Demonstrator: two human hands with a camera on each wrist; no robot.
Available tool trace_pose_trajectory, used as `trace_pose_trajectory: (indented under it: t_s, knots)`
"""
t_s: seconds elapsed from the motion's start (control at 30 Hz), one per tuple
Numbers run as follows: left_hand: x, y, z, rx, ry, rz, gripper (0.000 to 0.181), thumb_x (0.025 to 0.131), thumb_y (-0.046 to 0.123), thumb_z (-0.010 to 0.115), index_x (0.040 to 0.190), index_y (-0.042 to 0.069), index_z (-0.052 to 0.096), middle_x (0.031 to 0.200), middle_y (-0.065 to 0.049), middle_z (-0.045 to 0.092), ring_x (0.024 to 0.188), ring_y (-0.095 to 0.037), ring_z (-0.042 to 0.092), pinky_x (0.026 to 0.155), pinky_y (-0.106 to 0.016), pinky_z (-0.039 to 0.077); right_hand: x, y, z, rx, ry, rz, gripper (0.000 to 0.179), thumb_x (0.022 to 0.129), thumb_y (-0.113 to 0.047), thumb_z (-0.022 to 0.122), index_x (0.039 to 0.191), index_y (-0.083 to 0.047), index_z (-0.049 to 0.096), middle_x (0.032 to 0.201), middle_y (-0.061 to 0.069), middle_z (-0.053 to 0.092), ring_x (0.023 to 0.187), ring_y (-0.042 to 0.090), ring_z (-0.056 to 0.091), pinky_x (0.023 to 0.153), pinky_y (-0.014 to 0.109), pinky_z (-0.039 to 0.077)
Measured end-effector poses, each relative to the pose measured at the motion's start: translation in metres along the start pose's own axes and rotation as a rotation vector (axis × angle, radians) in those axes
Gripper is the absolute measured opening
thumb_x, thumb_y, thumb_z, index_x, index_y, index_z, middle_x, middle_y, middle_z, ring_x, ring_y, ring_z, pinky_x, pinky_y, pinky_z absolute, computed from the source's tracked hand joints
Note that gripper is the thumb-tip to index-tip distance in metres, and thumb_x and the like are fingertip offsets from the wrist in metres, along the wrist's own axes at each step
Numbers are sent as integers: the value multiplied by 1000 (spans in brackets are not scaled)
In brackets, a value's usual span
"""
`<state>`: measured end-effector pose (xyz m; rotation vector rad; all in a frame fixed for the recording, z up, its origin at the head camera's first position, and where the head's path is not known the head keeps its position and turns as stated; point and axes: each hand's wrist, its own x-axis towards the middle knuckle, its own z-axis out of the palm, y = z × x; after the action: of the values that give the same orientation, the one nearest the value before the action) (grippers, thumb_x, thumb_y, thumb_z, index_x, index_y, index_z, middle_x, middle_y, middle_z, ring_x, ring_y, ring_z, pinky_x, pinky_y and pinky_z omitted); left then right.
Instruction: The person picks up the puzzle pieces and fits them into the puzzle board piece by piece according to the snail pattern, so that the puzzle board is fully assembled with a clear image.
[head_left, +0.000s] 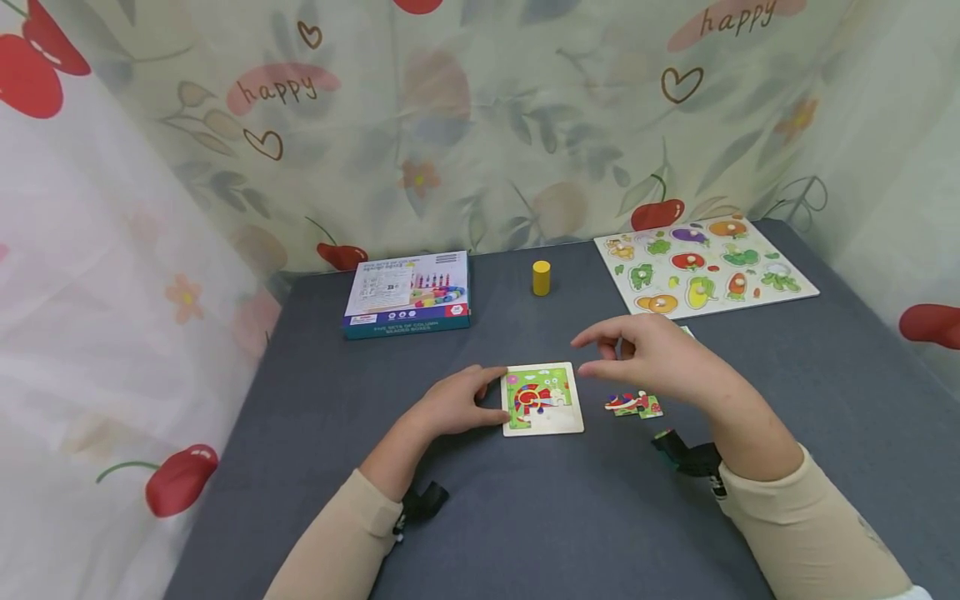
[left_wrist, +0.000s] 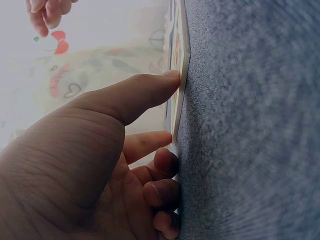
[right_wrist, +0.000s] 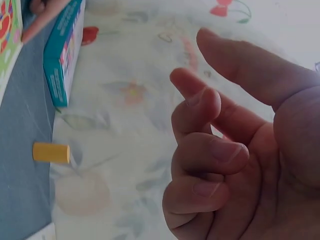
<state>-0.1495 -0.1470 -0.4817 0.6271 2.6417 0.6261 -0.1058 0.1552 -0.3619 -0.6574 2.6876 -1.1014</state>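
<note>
A small square jigsaw puzzle board (head_left: 561,421) with a colourful snail picture lies on the table, part of its picture area bare. My left hand (head_left: 459,403) rests at its left side, index fingertip at the upper left corner and thumb on the lower left edge. The left wrist view shows thumb and index finger touching the board's rim (left_wrist: 183,95), the other fingers curled near the cloth. My right hand (head_left: 660,357) hovers right of the board, thumb and index finger apart with nothing between them. Several loose puzzle pieces (head_left: 636,405) lie below it; another piece is partly hidden behind it.
A flat box (head_left: 407,293) with printed beads lies at the back left. A yellow cylinder (head_left: 541,278) stands at the back middle. At the back right lies a white vegetable puzzle board (head_left: 712,265). Patterned curtains (head_left: 480,167) hang around the grey table (head_left: 315,433).
</note>
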Motion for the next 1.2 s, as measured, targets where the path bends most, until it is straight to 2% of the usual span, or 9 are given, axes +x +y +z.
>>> trace_pose_trajectory:
  t_s: [0.17,0.37,0.63,0.77,0.93,1.07,1.2]
  knots:
    - [0,0,0,-5,-1,3,77,88,51,77,155,24,48,95,-2,52,84,-17,51,66,-33,36,-3,9,-12,-1,-46,11,33,89,-29,83,117,-13,75,79,1,55,61,17,49,59,31,43]
    - [-1,1,-1,-14,1,5,78,88,51,77,155,23,48,94,-1,52,84,-16,51,65,-32,36,-2,26,-26,10,-156,36,31,87,-26,85,111,-11,73,76,2,52,59,15,45,60,30,42]
    - [-1,2,-1,-25,7,6,77,88,50,78,155,23,49,93,-2,51,80,-16,49,65,-33,34,7,65,-34,109,-323,91,35,84,-15,85,112,-3,68,76,3,51,61,12,45,62,28,41]
    - [-1,1,0,-19,7,7,76,89,49,77,154,23,49,92,-2,50,79,-17,48,64,-33,33,13,87,-30,202,-407,110,39,86,-11,83,117,4,64,75,3,49,65,13,45,65,28,41]
    - [0,0,1,-15,4,5,76,89,50,77,155,23,49,92,-2,50,79,-17,48,64,-33,33,23,111,-19,291,-507,187,38,86,-3,79,118,8,62,73,3,47,65,11,43,64,26,38]
    - [0,-1,1,-11,4,1,77,88,50,77,155,24,49,92,-2,51,78,-16,48,64,-32,33,30,124,-9,281,-544,232,35,84,-1,80,116,5,66,72,3,49,63,11,45,60,27,40]
    - [1,-1,0,-12,5,7,78,88,51,77,155,23,48,92,-2,51,79,-17,49,64,-33,34,33,130,0,229,-542,242,33,83,-3,81,113,0,68,69,2,51,61,12,48,57,29,42]
